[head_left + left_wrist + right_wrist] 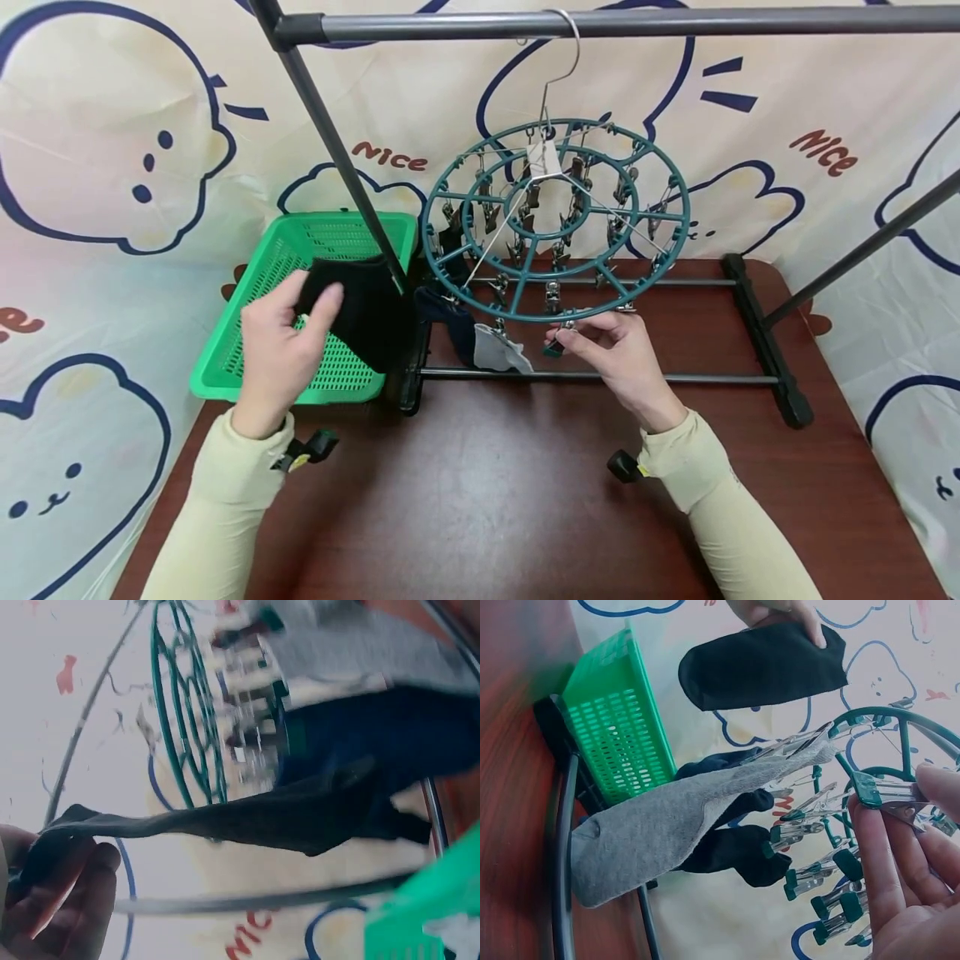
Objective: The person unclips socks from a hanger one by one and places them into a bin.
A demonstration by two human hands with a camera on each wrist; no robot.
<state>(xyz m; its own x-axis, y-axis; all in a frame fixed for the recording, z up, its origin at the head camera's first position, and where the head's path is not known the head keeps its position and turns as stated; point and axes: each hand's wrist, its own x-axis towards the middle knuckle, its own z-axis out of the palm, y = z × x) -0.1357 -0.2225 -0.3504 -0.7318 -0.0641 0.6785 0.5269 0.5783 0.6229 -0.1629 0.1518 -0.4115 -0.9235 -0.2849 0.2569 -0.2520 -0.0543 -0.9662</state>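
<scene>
My left hand (279,346) holds a black sock (367,321) by its upper end, between thumb and fingers, in front of the green basket. In the right wrist view the sock is stretched out flat in that hand. A round teal clip hanger (527,316) hangs by its hook from the rack's top bar. With thumb and fingers, my right hand (626,362) pinches a metal clip with green tips (885,792) at the hanger's near side. From the hanger's left side hang a grey sock (645,829) and several dark socks (739,853).
The green basket (225,342) stands at the table's left, partly behind the rack's leg. Overhead runs the grey rack bar (450,27). Its black foot (772,350) and a low rail (712,380) rest on the brown table (487,500). A printed cloth (90,300) covers the background.
</scene>
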